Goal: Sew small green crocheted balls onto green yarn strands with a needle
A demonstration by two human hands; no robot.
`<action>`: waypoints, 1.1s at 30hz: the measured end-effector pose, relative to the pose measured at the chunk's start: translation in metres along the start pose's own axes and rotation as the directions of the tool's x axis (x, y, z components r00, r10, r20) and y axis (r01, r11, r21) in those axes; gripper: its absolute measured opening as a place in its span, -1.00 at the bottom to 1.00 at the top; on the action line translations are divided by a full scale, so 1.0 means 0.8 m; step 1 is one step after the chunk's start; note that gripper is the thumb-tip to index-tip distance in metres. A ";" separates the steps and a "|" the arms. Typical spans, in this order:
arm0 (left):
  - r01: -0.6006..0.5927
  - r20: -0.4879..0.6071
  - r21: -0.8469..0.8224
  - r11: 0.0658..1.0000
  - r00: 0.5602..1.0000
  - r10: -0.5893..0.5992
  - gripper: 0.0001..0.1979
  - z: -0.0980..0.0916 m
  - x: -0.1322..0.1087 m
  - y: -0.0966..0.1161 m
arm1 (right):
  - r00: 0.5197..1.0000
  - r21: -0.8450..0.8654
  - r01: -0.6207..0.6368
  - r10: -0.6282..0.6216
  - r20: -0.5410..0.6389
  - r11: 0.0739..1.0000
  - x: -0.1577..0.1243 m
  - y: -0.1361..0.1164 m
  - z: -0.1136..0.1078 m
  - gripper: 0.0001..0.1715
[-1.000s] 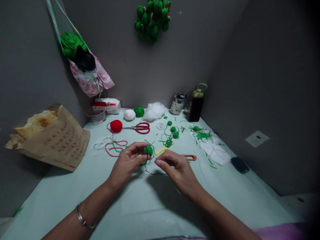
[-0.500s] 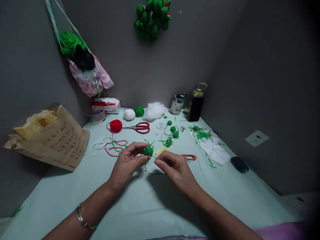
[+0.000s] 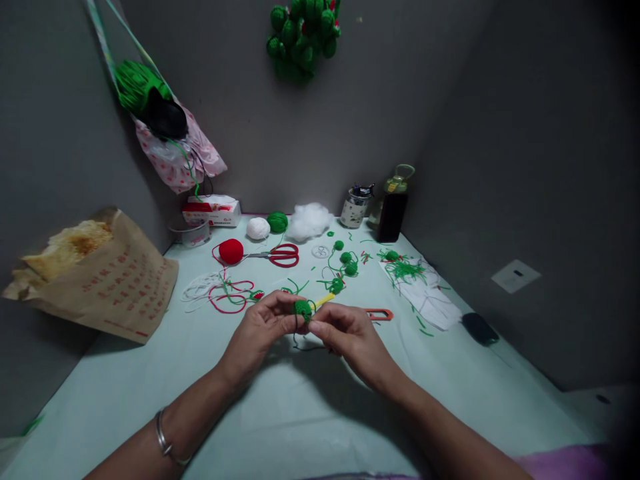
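Between the thumb and fingers of my left hand (image 3: pixel 265 325) is a small green crocheted ball (image 3: pixel 303 310). My right hand (image 3: pixel 350 330) is closed in a pinch right against the ball's right side; what its fingertips hold is too small to make out. Dark yarn (image 3: pixel 296 337) hangs from the ball and trails below between the hands. Just behind the fingers a yellow-handled crochet hook (image 3: pixel 323 301) appears to lie on the table, partly hidden. Another small green and red piece (image 3: pixel 257 295) lies beyond my left hand.
Red scissors (image 3: pixel 283 255), red yarn (image 3: pixel 231 251), white stuffing (image 3: pixel 309 221) and small green balls (image 3: pixel 346 257) lie farther back. An orange cutter (image 3: pixel 381 314) is beyond my right hand. At left stands a paper bag (image 3: pixel 125 287); green scraps (image 3: pixel 405 270) lie right.
The green ball has shifted slightly right and toward me with my left hand, and my right fingertips now meet its edge. The small green and red piece beyond my left hand has come into view.
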State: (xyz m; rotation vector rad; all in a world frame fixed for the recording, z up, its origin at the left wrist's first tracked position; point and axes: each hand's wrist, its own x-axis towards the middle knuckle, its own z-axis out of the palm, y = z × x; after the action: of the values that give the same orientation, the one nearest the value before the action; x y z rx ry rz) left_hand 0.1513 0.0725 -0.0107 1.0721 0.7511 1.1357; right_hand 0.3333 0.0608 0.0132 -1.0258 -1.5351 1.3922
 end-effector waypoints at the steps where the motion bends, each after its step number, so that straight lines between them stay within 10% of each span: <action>1: 0.006 0.003 -0.010 1.000 1.000 -0.006 -0.78 0.000 0.000 -0.001 | 1.000 -0.004 0.018 -0.018 0.001 1.000 0.000 0.001 0.000 -0.65; 29: -0.117 -0.074 0.193 0.974 0.988 0.133 -0.77 0.005 -0.005 -0.003 | 0.999 -0.053 0.029 -0.027 0.042 0.998 0.009 0.014 -0.008 -0.74; 33: -0.103 -0.080 0.189 0.977 0.990 0.120 -0.73 0.005 -0.003 -0.002 | 0.983 -0.244 0.175 -0.184 -0.012 0.954 0.012 0.012 -0.008 -0.80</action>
State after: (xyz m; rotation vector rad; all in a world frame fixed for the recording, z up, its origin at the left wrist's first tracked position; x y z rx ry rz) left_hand 0.1544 0.0691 -0.0107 1.2370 0.8907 1.2353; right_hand 0.3364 0.0726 0.0041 -1.0190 -1.7570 1.0759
